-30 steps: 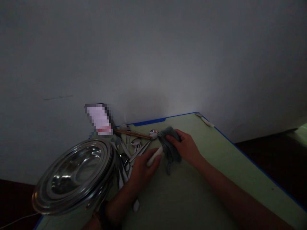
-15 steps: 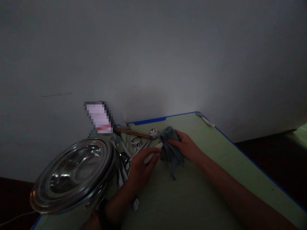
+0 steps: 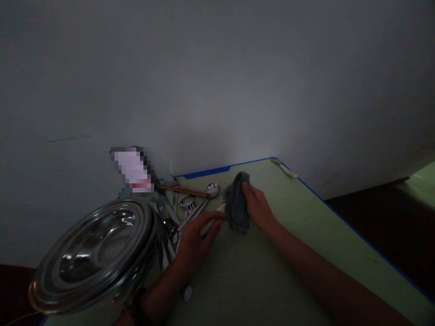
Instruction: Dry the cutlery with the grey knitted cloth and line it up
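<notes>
While the left hand [image 3: 197,235] grips a pale handle [image 3: 207,225], the right hand [image 3: 258,207] holds a cloth [image 3: 237,206] between thumb and fingers. The left fingers are closed around the handle; the right hand is narrow. The cloth meets the handle's far end and hides whatever lies beyond it. Both items are above the table [image 3: 288,253].

Nearest the wearer, a dark band [image 3: 137,308] sits on the left wrist. A utensil end [image 3: 186,292] projects beside the left forearm. To the left, a stack of metal plates [image 3: 112,240] stands tilted. Between the stack and the left hand, cutlery lies in a loose pile; it includes a fork [image 3: 188,205].

Farther out, chopsticks [image 3: 185,190] extend to a spoon [image 3: 213,189]. A pale-handled utensil [image 3: 287,170] lies at the table's far right corner. A phone [image 3: 132,168], its screen blurred, leans near the far left corner. The wall [image 3: 217,81] is behind.
</notes>
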`<state>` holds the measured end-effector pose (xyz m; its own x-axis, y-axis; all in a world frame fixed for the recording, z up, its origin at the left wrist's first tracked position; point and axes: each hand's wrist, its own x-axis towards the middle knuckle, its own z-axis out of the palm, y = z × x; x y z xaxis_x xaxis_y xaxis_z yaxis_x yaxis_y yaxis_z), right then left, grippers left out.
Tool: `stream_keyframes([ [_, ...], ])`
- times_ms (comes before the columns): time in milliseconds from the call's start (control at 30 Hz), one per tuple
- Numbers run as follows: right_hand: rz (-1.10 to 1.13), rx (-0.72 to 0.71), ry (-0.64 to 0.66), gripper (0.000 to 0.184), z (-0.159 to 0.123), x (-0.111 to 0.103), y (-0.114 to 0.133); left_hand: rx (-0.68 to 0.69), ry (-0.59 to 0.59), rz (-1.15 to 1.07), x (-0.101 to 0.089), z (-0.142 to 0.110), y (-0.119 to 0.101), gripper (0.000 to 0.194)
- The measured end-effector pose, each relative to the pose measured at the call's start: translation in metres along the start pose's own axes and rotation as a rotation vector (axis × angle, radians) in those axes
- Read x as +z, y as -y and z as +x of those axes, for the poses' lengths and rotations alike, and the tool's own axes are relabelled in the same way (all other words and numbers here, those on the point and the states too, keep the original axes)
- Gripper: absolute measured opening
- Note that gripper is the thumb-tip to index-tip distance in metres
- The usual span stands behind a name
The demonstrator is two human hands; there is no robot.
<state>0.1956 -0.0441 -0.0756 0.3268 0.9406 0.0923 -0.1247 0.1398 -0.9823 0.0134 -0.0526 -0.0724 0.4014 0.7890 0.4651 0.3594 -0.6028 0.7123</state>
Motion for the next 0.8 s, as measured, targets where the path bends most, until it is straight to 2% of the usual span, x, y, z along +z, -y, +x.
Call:
stream_keyframes([
  [133, 0.309, 0.112, -0.006, 0.036, 0.011, 0.001, -0.009, -0.081, -0.064, -0.024, -0.001, -0.001, 0.005, 0.023],
  [267, 0.566, 0.197, 0.037, 0.029, 0.014, 0.003, -0.004, -0.137, -0.065, -0.073, 0.0, -0.004, 0.012, 0.029],
  [367, 0.687, 0.261, 0.049, 0.029, 0.01, 0.004, 0.002, -0.142, -0.057, -0.097, 0.0, -0.005, 0.013, 0.026],
  [500, 0.774, 0.324, 0.046, 0.026, 0.008, 0.001, 0.004, -0.125, -0.105, -0.098, 0.001, -0.004, 0.01, 0.026],
  [567, 0.788, 0.358, 0.062, 0.024, 0.007, 0.001, 0.004, -0.091, -0.128, -0.073, 0.002, -0.003, 0.008, 0.024],
  [633, 0.792, 0.39, 0.089, 0.021, 0.005, 0.003, 0.003, -0.003, -0.127, 0.018, 0.004, -0.002, 0.006, 0.031],
  [733, 0.799, 0.42, 0.132, 0.018, -0.001, 0.008, 0.003, 0.13, -0.074, 0.182, 0.006, -0.001, 0.006, 0.029],
  [800, 0.808, 0.436, 0.16, 0.018, -0.004, 0.011, 0.005, 0.168, -0.046, 0.226, 0.006, 0.0, 0.009, 0.025],
])
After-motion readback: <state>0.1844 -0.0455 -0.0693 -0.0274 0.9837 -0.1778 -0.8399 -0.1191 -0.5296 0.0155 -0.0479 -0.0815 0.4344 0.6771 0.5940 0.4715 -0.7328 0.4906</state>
